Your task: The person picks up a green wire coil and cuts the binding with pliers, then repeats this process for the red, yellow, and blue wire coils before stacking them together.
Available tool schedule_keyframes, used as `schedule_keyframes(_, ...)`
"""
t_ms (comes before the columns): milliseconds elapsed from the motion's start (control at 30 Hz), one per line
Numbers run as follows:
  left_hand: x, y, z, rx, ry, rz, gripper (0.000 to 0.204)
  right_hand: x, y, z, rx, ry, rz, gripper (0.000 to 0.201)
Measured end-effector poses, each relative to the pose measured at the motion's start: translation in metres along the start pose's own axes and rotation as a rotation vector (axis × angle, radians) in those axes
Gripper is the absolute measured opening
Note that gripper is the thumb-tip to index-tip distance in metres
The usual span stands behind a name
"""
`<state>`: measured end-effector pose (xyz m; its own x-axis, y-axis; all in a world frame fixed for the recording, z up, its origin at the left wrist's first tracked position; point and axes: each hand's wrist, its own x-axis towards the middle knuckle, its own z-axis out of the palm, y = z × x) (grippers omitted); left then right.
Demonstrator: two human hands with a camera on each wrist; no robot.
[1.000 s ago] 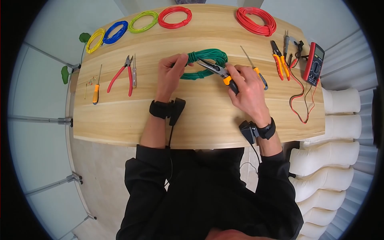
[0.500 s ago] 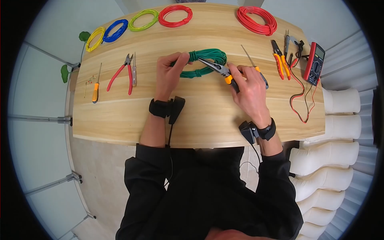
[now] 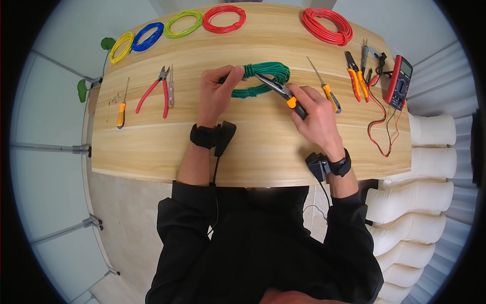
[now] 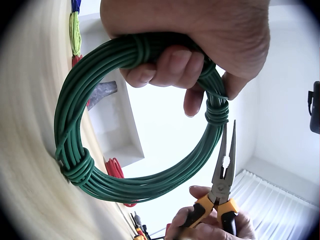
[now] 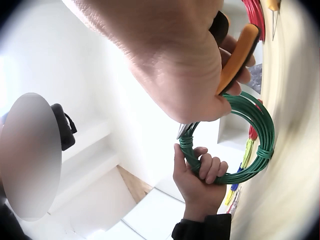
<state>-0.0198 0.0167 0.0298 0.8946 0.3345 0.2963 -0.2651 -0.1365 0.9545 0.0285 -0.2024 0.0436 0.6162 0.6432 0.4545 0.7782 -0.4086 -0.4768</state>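
The green coil is held up, tilted, over the table. The left hand grips the coil's left side, fingers curled through its ring, probably to steady it. At the coil's right, the right hand grips the pliers round their handles, jaws slightly parted, tips aimed at a tie on the coil; I cannot tell whether they touch it. Left of the coil lie the cutters, far right the meter, seemingly kept aside for working room.
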Motion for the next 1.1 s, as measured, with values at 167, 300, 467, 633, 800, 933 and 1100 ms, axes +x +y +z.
schedule_keyframes(167,0.0,0.0,0.001,-0.045,0.018,-0.005,0.029,0.002,0.001,0.004,0.102,0.039,-0.038,0.05)
schedule_keyframes(300,0.001,-0.002,0.003,-0.023,0.021,0.018,0.029,0.002,0.006,0.009,0.145,0.071,-0.008,0.051)
schedule_keyframes(467,0.001,-0.004,0.003,0.046,0.053,0.05,0.028,0.002,0.009,0.01,0.023,0.137,-0.016,0.052)
schedule_keyframes(633,0.004,-0.009,0.003,0.029,0.109,0.061,0.022,0.003,0.013,0.012,0.068,0.242,0.062,0.049)
schedule_keyframes(800,0.008,-0.011,-0.001,-0.189,0.186,-0.147,0.022,0.002,0.011,0.018,0.345,0.16,0.262,0.043)
schedule_keyframes(933,0.01,-0.017,-0.005,-0.39,0.17,-0.285,0.025,0.001,0.015,0.022,0.784,0.039,0.504,0.032)
schedule_keyframes(1100,0.01,-0.021,-0.005,-0.488,0.107,-0.387,0.029,0.003,0.02,0.026,0.978,0.049,0.631,0.03)
